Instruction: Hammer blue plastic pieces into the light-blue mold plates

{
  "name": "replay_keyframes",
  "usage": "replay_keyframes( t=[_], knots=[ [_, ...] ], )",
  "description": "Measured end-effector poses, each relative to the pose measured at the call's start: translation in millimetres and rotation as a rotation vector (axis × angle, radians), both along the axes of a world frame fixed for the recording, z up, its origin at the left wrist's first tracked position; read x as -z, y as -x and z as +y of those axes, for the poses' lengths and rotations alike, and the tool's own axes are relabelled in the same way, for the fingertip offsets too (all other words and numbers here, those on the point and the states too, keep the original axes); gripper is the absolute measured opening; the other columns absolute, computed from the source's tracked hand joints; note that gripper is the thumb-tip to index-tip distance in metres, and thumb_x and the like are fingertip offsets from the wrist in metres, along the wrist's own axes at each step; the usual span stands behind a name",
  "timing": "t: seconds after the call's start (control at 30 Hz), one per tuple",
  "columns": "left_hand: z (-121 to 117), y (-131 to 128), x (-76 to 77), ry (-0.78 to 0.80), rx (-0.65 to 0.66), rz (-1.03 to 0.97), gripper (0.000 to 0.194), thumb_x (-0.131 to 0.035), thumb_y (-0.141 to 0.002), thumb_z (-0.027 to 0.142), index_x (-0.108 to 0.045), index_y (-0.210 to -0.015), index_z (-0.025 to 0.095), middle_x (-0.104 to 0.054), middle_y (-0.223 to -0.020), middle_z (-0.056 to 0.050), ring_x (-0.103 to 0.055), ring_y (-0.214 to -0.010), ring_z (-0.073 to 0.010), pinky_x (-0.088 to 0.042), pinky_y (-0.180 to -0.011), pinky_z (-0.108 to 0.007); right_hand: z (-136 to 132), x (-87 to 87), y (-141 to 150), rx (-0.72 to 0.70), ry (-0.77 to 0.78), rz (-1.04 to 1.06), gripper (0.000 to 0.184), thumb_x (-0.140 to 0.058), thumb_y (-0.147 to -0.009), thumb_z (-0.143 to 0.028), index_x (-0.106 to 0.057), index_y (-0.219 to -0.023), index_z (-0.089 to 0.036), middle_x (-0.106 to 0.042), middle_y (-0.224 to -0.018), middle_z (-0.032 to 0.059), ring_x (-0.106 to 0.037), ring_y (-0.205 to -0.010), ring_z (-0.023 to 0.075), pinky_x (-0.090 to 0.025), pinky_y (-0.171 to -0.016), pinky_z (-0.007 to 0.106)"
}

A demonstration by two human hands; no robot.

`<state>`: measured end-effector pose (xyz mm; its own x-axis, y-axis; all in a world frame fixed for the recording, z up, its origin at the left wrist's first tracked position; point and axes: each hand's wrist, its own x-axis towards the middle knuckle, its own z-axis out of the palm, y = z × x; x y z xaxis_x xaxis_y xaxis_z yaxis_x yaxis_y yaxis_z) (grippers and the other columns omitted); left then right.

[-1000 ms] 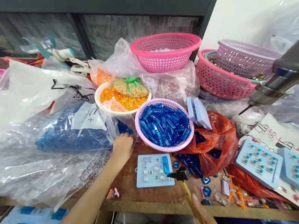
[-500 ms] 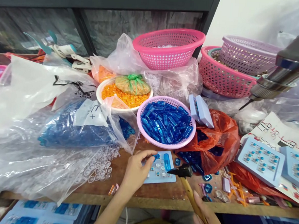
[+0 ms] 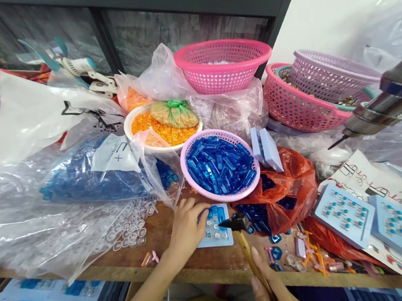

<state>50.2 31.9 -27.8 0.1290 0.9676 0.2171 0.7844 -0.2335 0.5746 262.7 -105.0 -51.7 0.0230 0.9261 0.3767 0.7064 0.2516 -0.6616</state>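
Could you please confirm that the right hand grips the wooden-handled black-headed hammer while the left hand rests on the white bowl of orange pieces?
No: the head view shows the left hand resting on the pale blue plastic tray instead; the right hand does grip the wooden-handled black-headed hammer.

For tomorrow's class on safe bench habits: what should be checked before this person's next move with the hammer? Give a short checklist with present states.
1. Right hand grips the wooden-handled hammer: ok.
2. Left hand clear of the hammer head: not ok, they are close together.
3. Pale blue plate flat on the wooden bench: ok.
4. Blue pieces seated on the plate: cannot tell, the left hand hides some.
5. Bench free of loose blue pieces: not ok, some lie by the red plastic bag.
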Motion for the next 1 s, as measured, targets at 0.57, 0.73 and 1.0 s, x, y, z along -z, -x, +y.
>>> replay_keyframes(
  t=[0.57,0.73,1.0],
  knots=[
    [10.7,4.2,-30.2,0.178,0.122,0.127,0.022,-0.075,-0.084,0.019,-0.075,-0.106,0.023,-0.076,-0.106,-0.006,-0.062,-0.106,-0.0322,-0.047,-0.093,-0.052,30.6,-6.5,2.0,-0.084,-0.048,-0.160,0.064,-0.052,-0.097,-0.013,-0.039,-0.156,-0.033,-0.065,-0.139,0.0002,-0.064,-0.122,0.0190,-0.053,-0.100,0.027],
    [13.4,7.9,-28.5,0.242,0.155,-0.013,0.027,-0.078,-0.078,0.012,-0.076,-0.102,0.024,-0.077,-0.107,-0.004,-0.063,-0.109,-0.0301,-0.046,-0.097,-0.049,25.9,-9.0,-1.1,-0.047,-0.045,-0.114,0.060,-0.057,-0.096,-0.015,-0.046,-0.153,-0.030,-0.067,-0.135,0.0010,-0.068,-0.117,0.0208,-0.056,-0.096,0.025],
    [17.7,4.8,-30.3,0.336,0.130,-0.018,0.031,-0.079,-0.074,0.010,-0.079,-0.101,0.026,-0.075,-0.117,-0.006,-0.061,-0.117,-0.0336,-0.043,-0.104,-0.053,39.6,-12.7,10.0,-0.117,-0.067,-0.154,0.065,-0.047,-0.098,-0.008,-0.037,-0.157,-0.032,-0.062,-0.144,0.0009,-0.061,-0.129,0.0159,-0.053,-0.103,0.028]
  ],
)
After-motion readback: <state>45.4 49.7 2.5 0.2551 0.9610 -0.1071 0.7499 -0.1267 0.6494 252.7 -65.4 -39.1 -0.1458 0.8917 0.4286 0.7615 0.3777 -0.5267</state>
